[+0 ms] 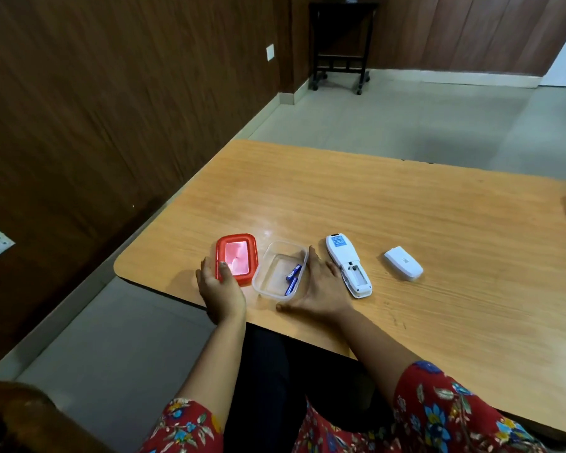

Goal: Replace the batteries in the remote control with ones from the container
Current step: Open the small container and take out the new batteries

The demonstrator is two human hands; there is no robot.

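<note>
A clear plastic container (268,291) sits open near the table's front edge with two blue batteries (292,278) lying inside. Its red lid (236,259) lies just left of it. My left hand (219,286) holds the lid's near end, thumb on top and fingers round its left edge. My right hand (321,289) lies against the container's right wall, fingers stretched forward and thumb spread along the near side. The white remote (348,264) lies face down right of that hand, its battery bay open and bare. Its white cover (403,263) lies further right.
The wooden table (406,217) has a rounded left corner close to the lid and a front edge just behind my wrists. A dark wheeled stand (340,44) is by the far wall. A chair back (20,416) shows at the lower left.
</note>
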